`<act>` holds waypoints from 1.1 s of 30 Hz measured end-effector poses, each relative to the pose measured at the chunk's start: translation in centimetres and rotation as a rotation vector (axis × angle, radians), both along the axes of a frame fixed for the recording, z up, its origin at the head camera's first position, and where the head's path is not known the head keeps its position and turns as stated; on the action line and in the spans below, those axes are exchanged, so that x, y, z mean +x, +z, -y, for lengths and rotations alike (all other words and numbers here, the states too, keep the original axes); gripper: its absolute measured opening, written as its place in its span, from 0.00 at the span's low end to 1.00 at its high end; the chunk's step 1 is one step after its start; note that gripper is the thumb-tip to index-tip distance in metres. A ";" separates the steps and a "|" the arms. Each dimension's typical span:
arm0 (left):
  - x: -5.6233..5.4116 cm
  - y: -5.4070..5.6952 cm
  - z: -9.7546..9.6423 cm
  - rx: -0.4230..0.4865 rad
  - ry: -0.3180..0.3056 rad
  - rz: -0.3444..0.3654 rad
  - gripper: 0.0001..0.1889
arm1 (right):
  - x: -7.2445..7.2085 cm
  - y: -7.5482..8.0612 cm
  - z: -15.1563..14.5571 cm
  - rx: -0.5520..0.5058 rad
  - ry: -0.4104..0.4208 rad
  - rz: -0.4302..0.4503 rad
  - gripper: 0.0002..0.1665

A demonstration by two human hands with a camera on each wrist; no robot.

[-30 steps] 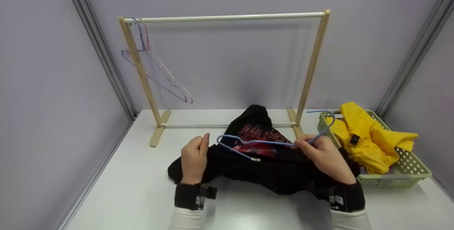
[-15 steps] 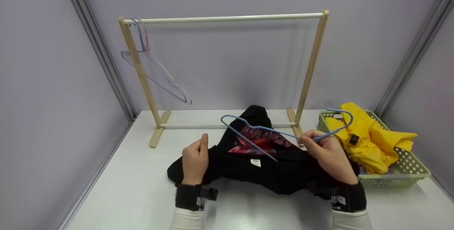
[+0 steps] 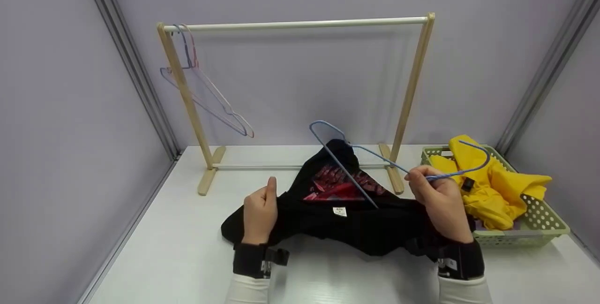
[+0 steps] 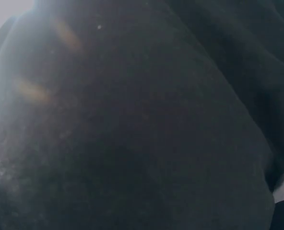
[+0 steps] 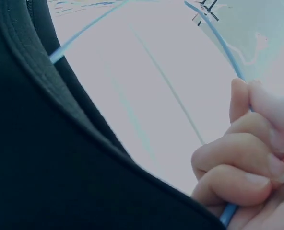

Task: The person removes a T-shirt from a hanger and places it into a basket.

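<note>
A black shirt [image 3: 309, 223] with a red print and a white neck label spreads between both hands. My left hand [image 3: 260, 215], thumb up, grips its left side. Black cloth [image 4: 142, 120] fills the left wrist view and hides those fingers. My right hand [image 3: 438, 205] holds a blue wire hanger [image 3: 344, 169] near the base of its hook, which points right. One end of the hanger rises above the shirt; its lower bar runs down to the neck opening. In the right wrist view, curled fingers [image 5: 238, 148] wrap the hanger beside the shirt's edge.
Behind the shirt stands a clothes rack with a white rail [image 3: 300, 25] and wooden posts. A blue and a pink hanger [image 3: 220, 93] hang at its left end. On the right, a green basket [image 3: 539, 233] holds a yellow garment [image 3: 492, 191]. Grey walls enclose the white table [image 3: 159, 247].
The right hand has tilted the hanger, raising its far end and swinging the hook to the right. The hand itself has shifted slightly up and right. The left hand has barely moved.
</note>
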State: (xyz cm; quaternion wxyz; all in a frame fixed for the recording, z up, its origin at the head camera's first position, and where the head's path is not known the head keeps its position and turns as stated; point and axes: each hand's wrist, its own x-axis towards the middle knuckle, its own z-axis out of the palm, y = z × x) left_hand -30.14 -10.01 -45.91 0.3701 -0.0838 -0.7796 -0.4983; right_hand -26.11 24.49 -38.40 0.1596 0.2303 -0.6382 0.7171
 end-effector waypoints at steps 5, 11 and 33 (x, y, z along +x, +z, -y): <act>-0.1 -0.2 -0.1 -0.036 0.002 0.055 0.32 | -0.1 -0.1 -0.1 -0.140 0.001 -0.063 0.13; -0.1 -0.3 -0.2 -0.094 -0.026 0.165 0.32 | -0.4 0.0 -0.1 -0.346 0.090 -0.149 0.16; -0.4 -0.9 -0.3 -0.352 -0.034 0.464 0.26 | -0.2 0.3 0.1 -0.878 0.184 -0.258 0.19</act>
